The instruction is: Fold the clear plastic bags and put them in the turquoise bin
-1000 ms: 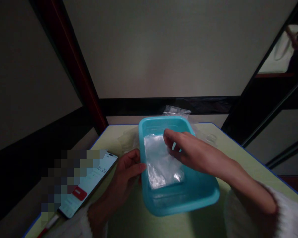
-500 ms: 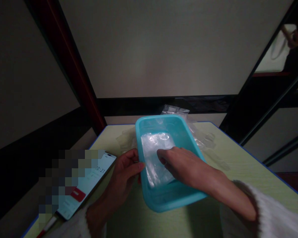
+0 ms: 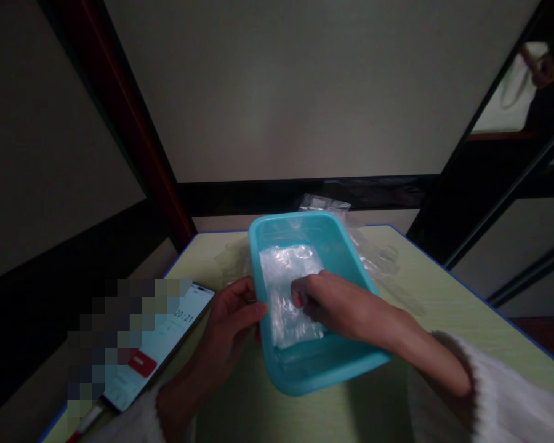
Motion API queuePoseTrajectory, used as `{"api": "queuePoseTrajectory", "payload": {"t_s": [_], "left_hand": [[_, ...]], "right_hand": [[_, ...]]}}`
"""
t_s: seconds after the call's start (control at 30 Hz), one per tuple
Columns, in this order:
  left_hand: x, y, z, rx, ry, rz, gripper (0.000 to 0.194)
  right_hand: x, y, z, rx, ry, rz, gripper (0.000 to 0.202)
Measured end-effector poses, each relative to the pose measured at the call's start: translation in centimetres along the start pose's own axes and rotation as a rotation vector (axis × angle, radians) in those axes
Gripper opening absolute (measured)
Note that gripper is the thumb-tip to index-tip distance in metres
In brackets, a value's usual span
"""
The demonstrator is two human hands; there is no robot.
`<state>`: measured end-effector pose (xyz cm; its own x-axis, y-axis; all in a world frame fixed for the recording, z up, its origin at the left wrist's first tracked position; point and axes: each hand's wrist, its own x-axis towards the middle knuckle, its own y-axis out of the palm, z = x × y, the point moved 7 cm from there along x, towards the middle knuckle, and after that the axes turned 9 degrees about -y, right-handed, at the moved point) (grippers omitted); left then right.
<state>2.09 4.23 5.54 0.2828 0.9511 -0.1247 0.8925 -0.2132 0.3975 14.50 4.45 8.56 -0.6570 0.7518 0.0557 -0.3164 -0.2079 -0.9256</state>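
A turquoise plastic basin (image 3: 289, 381) is tilted toward me above the table. My left hand (image 3: 233, 323) grips its left rim, thumb on the near side and fingers curled round the outside. Inside the basin lies a flat stack of clear plastic bags (image 3: 289, 264), shiny and slightly wrinkled. My right hand (image 3: 335, 304) reaches in over the right rim, its fingers curled and pressed down on the bags. Whether a bag edge is pinched under those fingers is hidden.
Loose clear plastic bags (image 3: 378, 258) lie on the table (image 3: 447, 351) behind and right of the basin. A lit phone (image 3: 166, 344) with a cable (image 3: 90, 418) rests at the left edge. A pale panel (image 3: 277, 92) stands behind the table.
My right fingers have curled a little further in over the plastic bags. The basin and my left hand have stayed nearly in place; the view has shifted slightly.
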Motion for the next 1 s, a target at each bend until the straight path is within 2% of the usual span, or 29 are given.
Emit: {"api": "queuePoseTrajectory", "payload": {"t_s": [0.37, 0.47, 0.57, 0.73, 1.0], "left_hand": [[0.0, 0.1, -0.1, 0.002, 0.002, -0.008, 0.016], [0.1, 0.0, -0.1, 0.003, -0.001, -0.011, 0.016], [0.1, 0.1, -0.1, 0.002, 0.007, 0.016, 0.016], [0.0, 0.1, -0.2, 0.008, 0.005, 0.011, 0.016], [0.1, 0.1, -0.2, 0.014, 0.01, 0.016, 0.016]], "right_hand": [[-0.3, 0.6, 0.1, -0.045, -0.067, 0.061, 0.034], [-0.5, 0.6, 0.4, -0.097, -0.061, 0.112, 0.041], [-0.9, 0.7, 0.5, -0.152, -0.037, 0.173, 0.039], [-0.8, 1.0, 0.9, -0.205, -0.124, 0.167, 0.048], [-0.2, 1.4, 1.1, -0.224, -0.125, 0.216, 0.039]]}}
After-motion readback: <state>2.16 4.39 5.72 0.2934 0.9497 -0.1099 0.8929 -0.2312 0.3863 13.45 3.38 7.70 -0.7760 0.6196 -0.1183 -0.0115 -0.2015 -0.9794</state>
